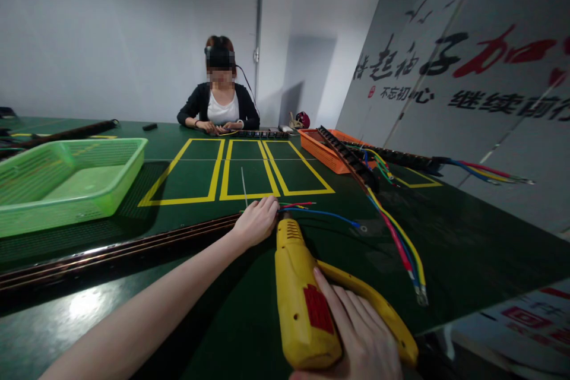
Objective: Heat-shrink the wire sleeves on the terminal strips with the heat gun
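My right hand (356, 332) is wrapped round the handle of a yellow heat gun (296, 285), whose nozzle points away from me. Just past the nozzle, my left hand (258, 219) is closed on the wire end of a long dark bar assembly (133, 252) with copper-coloured strips. From under its fingers, red, green and yellow wires stick out to the right, and a longer blue wire (327, 215) ends in a ring terminal. A thin pale strip (244, 187) stands up beside this hand. The exact finger grip is partly hidden.
A light green basket (111, 190) stands at the left. At the right, an orange basket (327, 157) carries dark bars (350, 160) with coloured wires hanging over the table. Yellow tape rectangles mark the green table (200, 285). Across it, a person (221, 104) handles another bar.
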Demonstrator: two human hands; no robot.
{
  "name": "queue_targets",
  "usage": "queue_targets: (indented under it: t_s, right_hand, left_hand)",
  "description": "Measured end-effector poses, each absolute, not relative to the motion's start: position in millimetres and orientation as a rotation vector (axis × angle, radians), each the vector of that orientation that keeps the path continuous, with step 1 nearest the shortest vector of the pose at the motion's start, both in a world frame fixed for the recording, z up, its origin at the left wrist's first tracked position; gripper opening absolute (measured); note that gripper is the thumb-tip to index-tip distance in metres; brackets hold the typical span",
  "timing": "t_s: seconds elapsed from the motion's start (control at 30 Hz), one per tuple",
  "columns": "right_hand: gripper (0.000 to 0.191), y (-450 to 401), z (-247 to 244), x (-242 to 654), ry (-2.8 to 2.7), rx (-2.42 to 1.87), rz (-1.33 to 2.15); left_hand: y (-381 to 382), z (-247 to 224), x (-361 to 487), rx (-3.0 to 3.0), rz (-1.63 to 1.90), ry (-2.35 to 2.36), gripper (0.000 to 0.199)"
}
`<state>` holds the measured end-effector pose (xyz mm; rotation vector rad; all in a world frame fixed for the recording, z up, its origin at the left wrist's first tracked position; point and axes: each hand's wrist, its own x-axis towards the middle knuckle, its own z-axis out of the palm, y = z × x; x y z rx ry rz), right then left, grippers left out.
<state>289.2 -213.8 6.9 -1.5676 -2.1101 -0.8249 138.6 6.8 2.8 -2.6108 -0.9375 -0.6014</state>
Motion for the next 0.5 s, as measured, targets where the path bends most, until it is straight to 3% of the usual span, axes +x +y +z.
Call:
queue_targets:
  t_s: [0.5]
  right_hand:
    - [0.117,-227,1,338,-2.141,-1.556,-1.093]
  left_hand:
    - [6,1,140,-2.572,-0.615,-0.961,0.023]
